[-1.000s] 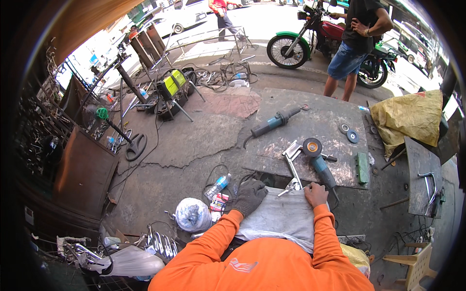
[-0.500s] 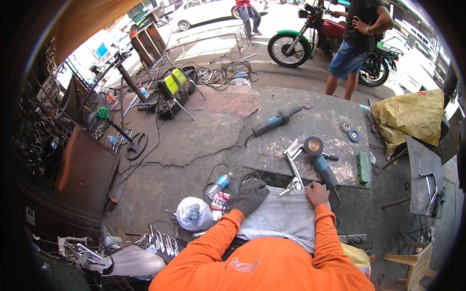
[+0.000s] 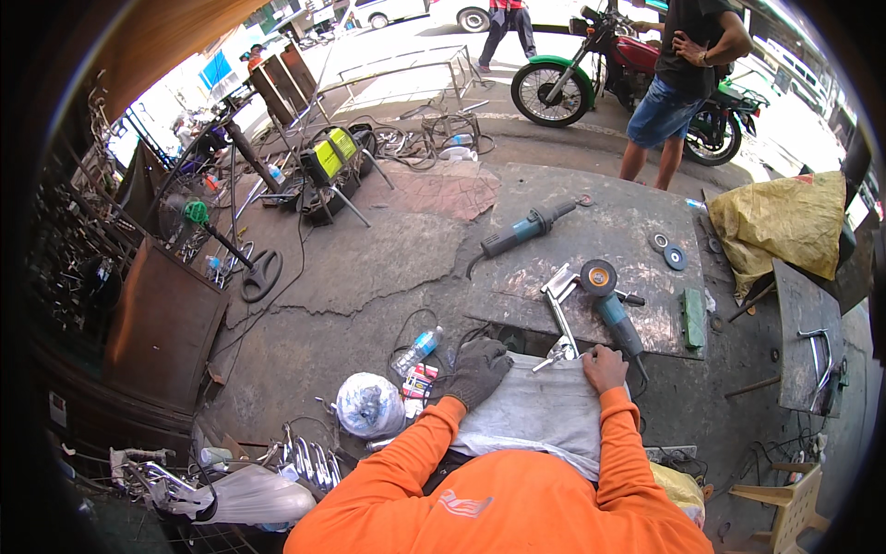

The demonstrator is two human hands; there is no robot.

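A grey cloth [image 3: 526, 406] covers my lap. My left hand [image 3: 480, 369], in a dark knitted glove, lies over its left side with the fingers draped forward. My bare right hand [image 3: 605, 367] rests on the far right corner, fingers spread and bent over the edge. Neither hand appears to hold anything. Between them, a shiny metal piece with a bent arm [image 3: 558, 309] reaches from the dark board [image 3: 637, 222] to the cloth's far edge. Just beyond my right hand lies an angle grinder [image 3: 614, 314] with a disc facing up. A second blue-grey power tool [image 3: 517, 233] lies farther off.
Left of the gloved hand are a water bottle [image 3: 418, 351], a small printed packet [image 3: 419, 380] and a plastic-wrapped bundle [image 3: 369, 406]. A green block [image 3: 692, 319] and loose discs [image 3: 675, 257] lie rightward. A yellow-green machine [image 3: 334, 155] stands farther off; a person [image 3: 683, 83] stands by a motorcycle [image 3: 554, 92].
My hands and the tools stay put. In the background, the walking person in red has moved right, and the white vehicle on the road has shifted.
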